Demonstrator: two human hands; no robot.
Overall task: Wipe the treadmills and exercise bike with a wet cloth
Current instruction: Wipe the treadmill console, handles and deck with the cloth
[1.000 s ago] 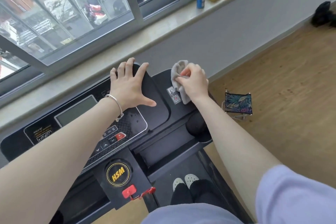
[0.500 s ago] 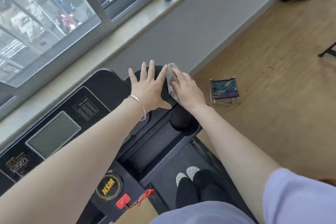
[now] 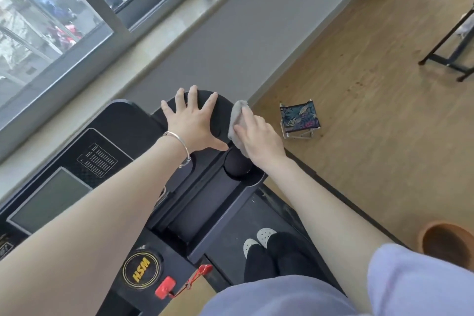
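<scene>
While you are standing on the belt, the black treadmill (image 3: pixel 205 213) is filling the lower left of the view, and its top panel is reaching up toward the gray wall under the window. It is looking dark and smooth, with a gray screen (image 3: pixel 51 200) on the left, a round yellow badge (image 3: pixel 140 270) low down, and a red clip (image 3: pixel 165 287) just beside the badge. A round cup hole (image 3: pixel 237 165) is sitting near the right edge of the panel. Your left hand (image 3: pixel 193 123) is lying flat on the far right corner of the panel, with the fingers spread wide and holding nothing. Your right hand (image 3: pixel 259 136) is pressing the gray cloth (image 3: pixel 237 120) down on the right edge of the panel, just beside your left thumb. The cloth is looking soft and crumpled, and it is poking out past your fingertips. Your fingers are lying over it, nearly straight.
</scene>
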